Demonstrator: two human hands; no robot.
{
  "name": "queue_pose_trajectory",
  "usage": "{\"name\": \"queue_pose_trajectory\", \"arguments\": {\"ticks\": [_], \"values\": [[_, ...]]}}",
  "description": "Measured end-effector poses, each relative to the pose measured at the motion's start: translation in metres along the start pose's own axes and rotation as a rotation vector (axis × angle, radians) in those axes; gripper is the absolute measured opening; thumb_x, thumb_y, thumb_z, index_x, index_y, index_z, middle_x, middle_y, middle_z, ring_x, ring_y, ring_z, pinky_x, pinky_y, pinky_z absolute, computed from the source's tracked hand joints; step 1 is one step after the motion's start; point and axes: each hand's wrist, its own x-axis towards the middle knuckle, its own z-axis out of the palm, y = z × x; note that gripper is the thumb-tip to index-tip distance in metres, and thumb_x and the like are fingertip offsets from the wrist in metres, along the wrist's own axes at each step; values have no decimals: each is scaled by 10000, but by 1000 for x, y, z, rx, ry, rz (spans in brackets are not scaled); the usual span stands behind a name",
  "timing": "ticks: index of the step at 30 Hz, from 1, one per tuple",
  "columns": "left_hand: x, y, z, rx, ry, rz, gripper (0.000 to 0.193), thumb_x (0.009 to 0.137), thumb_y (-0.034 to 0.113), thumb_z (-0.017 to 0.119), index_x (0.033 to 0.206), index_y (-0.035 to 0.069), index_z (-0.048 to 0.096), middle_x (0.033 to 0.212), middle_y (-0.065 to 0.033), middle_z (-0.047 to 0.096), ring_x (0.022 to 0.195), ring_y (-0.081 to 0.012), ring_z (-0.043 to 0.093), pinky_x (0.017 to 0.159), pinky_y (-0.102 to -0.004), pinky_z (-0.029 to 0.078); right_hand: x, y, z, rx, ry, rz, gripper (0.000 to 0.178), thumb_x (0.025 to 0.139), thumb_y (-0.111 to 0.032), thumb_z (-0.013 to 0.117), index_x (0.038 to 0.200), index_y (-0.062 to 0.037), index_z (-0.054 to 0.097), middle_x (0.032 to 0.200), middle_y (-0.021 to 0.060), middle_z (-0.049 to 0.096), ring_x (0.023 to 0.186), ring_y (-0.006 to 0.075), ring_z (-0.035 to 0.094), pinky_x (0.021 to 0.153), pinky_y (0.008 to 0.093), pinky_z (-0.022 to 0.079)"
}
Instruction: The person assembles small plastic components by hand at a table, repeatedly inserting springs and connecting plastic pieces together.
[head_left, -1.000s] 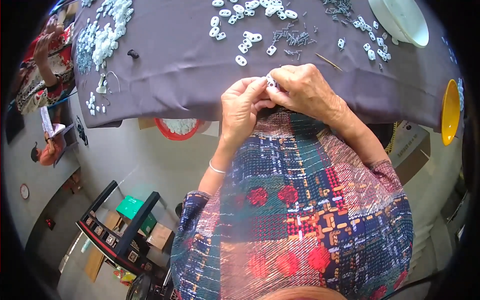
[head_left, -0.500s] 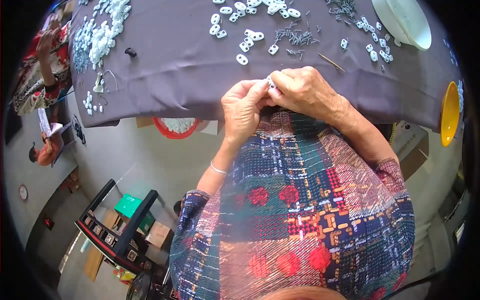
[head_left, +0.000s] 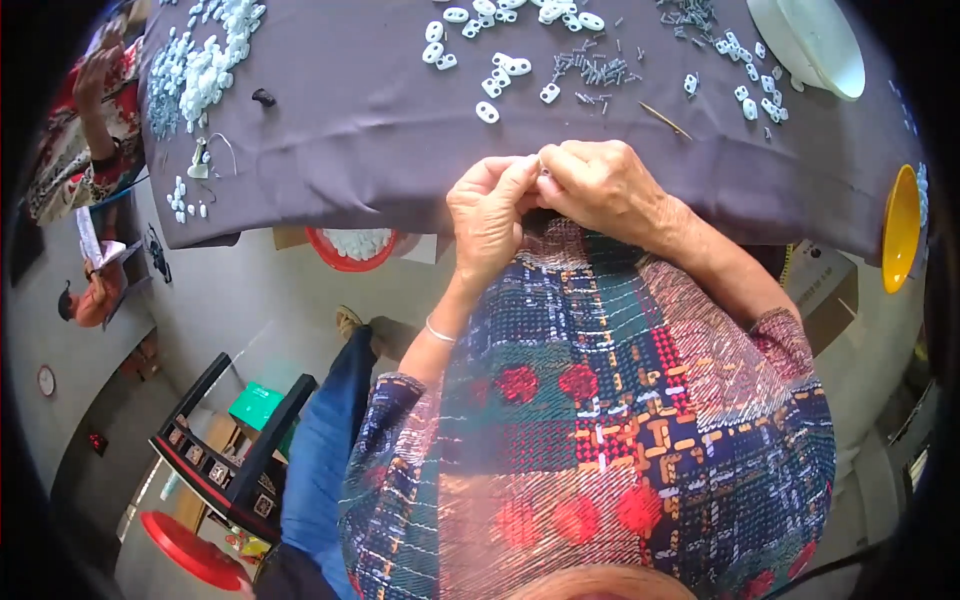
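Note:
At the near edge of the cloth-covered table, my two hands meet with their fingertips together. My left hand (head_left: 488, 208) is closed, thumb against fingers, on a small white plastic piece (head_left: 543, 171). From the other side my right hand (head_left: 607, 190) pinches the same piece; fingers cover most of it. Just beyond lie loose white oval pieces with two holes (head_left: 487, 112). Small grey pins (head_left: 598, 70) are heaped farther back. Right of them rests a thin pointed brown stick (head_left: 665, 119).
A white basin (head_left: 808, 50) stands at the far right, a yellow bowl (head_left: 899, 230) at the right edge. White pieces (head_left: 210, 75) pile at far left. Below the table is a red bowl of white pieces (head_left: 352, 262). A co-worker's hand (head_left: 95, 75) shows at left.
A person in blue jeans has come in at lower left, beside a round red object. My hands stay together; the white piece between them is now more covered by my fingers.

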Motion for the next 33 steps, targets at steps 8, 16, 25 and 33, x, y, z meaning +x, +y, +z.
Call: {"name": "queue_pose_trajectory", "arguments": {"ticks": [8, 16, 25, 33], "values": [[3, 2, 0, -91, -74, -43, 153, 877, 100, 560, 934, -42, 551, 863, -121, 622, 719, -172, 636, 605, -264, 553, -3, 0, -10, 144, 171, 193, 357, 721, -186, 664, 1008, -9, 546, 788, 117, 575, 661, 268, 601, 568, 340, 499], [-3, 9, 5, -52, -86, -55, 155, 878, 101, 560, 937, -41, 546, 858, -125, 624, 714, -164, 631, 606, -254, 548, -4, -3, -9, 104, 180, 139, 228, 734, -177, 648, 896, -42, 561, 732, 82, 555, 626, 245, 589, 538, 337, 486], [-6, 13, 4, 50, -75, -77, 141, 860, 101, 584, 908, -27, 553, 802, -111, 627, 671, -140, 621, 594, -235, 529, -7, 1, -7, 121, 139, 55, 243, 722, -68, 649, 946, -7, 578, 741, 102, 583, 606, 228, 585, 536, 306, 485], [40, 60, -29, 661, 218, 582, 87, 812, 38, 622, 885, -7, 609, 800, -40, 631, 696, -79, 577, 620, -201, 473, -5, 16, -12, 77, 326, 72, 236, 725, -11, 652, 946, 12, 572, 736, 108, 561, 598, 220, 558, 543, 300, 460]]}}
